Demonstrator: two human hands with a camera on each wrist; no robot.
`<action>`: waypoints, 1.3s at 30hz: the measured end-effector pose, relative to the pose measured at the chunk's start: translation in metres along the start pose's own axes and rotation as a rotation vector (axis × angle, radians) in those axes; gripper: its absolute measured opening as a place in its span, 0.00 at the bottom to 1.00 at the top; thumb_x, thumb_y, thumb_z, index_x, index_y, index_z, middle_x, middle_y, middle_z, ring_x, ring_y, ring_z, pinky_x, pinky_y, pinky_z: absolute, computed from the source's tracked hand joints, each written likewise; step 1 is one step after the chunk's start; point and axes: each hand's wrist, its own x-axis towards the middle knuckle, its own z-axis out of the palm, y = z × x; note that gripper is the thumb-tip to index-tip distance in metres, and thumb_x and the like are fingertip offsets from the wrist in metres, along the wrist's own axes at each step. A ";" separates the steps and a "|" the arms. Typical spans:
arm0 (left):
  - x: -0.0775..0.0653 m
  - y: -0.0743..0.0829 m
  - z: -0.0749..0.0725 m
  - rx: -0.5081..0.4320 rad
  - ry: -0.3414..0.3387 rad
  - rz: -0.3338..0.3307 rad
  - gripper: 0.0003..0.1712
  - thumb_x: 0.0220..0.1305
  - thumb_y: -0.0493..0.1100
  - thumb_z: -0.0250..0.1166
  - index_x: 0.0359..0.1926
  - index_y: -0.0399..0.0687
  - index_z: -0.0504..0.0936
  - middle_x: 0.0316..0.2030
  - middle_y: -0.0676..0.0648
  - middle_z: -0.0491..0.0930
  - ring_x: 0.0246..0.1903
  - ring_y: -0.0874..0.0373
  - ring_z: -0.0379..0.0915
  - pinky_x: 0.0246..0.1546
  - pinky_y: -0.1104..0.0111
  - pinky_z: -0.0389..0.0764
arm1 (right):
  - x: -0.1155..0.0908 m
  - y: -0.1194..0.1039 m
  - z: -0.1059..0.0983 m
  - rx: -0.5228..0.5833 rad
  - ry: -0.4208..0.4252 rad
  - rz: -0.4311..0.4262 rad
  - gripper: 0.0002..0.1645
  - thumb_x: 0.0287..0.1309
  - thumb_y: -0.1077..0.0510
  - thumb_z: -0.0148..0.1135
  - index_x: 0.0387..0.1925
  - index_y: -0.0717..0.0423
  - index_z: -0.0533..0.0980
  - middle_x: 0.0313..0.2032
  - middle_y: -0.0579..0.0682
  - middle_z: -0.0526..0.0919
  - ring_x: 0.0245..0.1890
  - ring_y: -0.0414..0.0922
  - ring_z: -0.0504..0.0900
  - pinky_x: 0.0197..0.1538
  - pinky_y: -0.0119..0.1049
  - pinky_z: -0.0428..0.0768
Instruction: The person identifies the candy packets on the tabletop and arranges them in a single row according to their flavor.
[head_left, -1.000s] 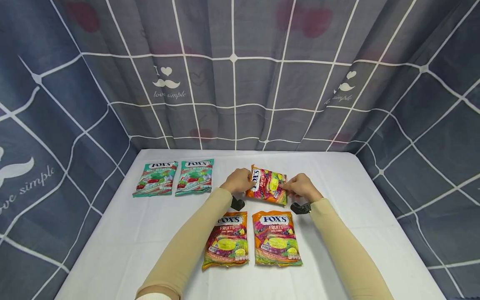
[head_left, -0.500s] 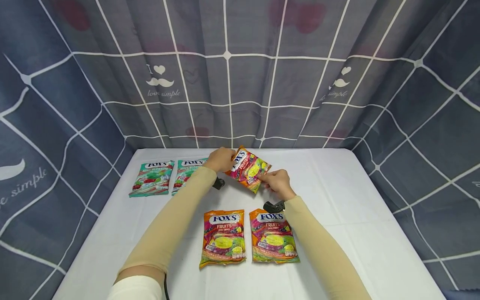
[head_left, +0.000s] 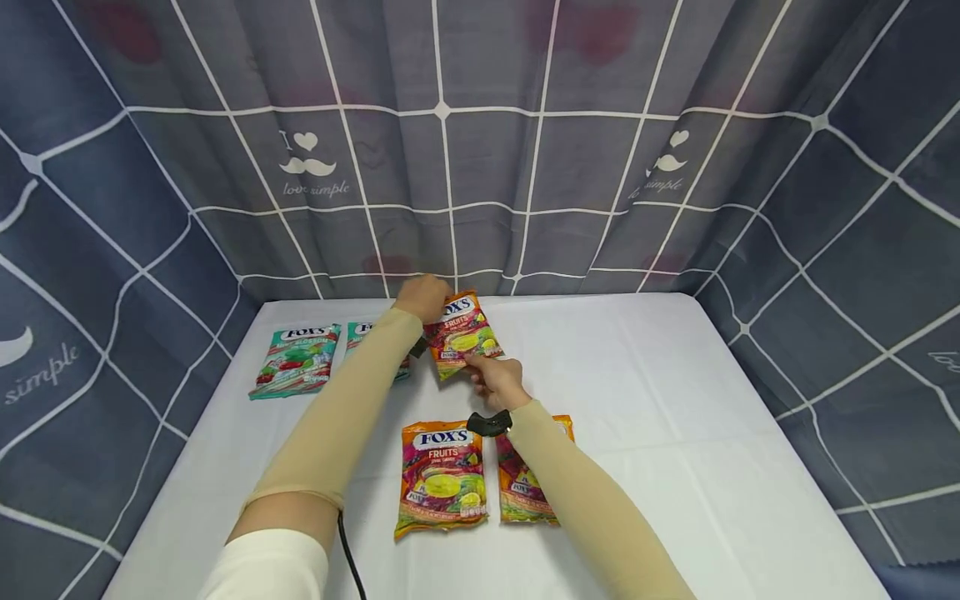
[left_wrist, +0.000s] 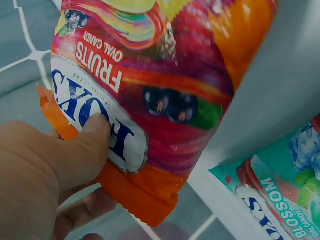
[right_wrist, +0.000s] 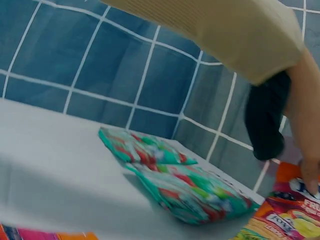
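Note:
An orange and purple FOX'S fruits candy bag [head_left: 462,333] is held between both hands near the table's back edge. My left hand [head_left: 423,298] grips its top end; in the left wrist view the thumb [left_wrist: 95,135] presses on the FOX'S logo, with fingers behind. At the bag's lower edge, my right hand [head_left: 498,383] pinches it. Just left of it lies a green mint candy bag [head_left: 358,333], partly covered by the left forearm. Another green mint bag [head_left: 296,362] lies farther left.
Nearer the front of the white table [head_left: 637,375] lie a fruits candy bag [head_left: 441,483] and a second fruits bag [head_left: 517,492], the latter partly under the right forearm in view. Grey checked curtains [head_left: 487,167] enclose the table's back and sides.
Both hands have carried the fruits bag leftward and back, toward the green bags. The bag has turned from sideways to nearly upright, logo at the top.

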 end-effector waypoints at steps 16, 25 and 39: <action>0.003 -0.021 0.040 0.152 0.044 0.024 0.09 0.72 0.36 0.73 0.49 0.47 0.95 0.45 0.41 0.91 0.49 0.43 0.86 0.50 0.50 0.87 | -0.015 0.035 0.051 0.174 0.116 0.045 0.15 0.69 0.65 0.73 0.49 0.74 0.80 0.29 0.56 0.90 0.16 0.34 0.77 0.20 0.26 0.74; 0.012 -0.018 0.052 0.104 0.058 -0.028 0.06 0.70 0.36 0.72 0.45 0.45 0.95 0.43 0.41 0.91 0.46 0.44 0.85 0.50 0.49 0.86 | -0.015 0.033 0.050 0.188 0.110 0.068 0.18 0.68 0.65 0.74 0.51 0.73 0.78 0.31 0.58 0.91 0.16 0.34 0.77 0.21 0.26 0.76; 0.011 -0.014 0.059 0.035 0.082 -0.064 0.09 0.73 0.36 0.70 0.48 0.45 0.95 0.45 0.42 0.91 0.51 0.42 0.85 0.54 0.50 0.86 | -0.009 0.034 0.045 0.213 0.076 0.080 0.13 0.71 0.63 0.73 0.50 0.70 0.83 0.34 0.59 0.92 0.14 0.33 0.74 0.20 0.27 0.76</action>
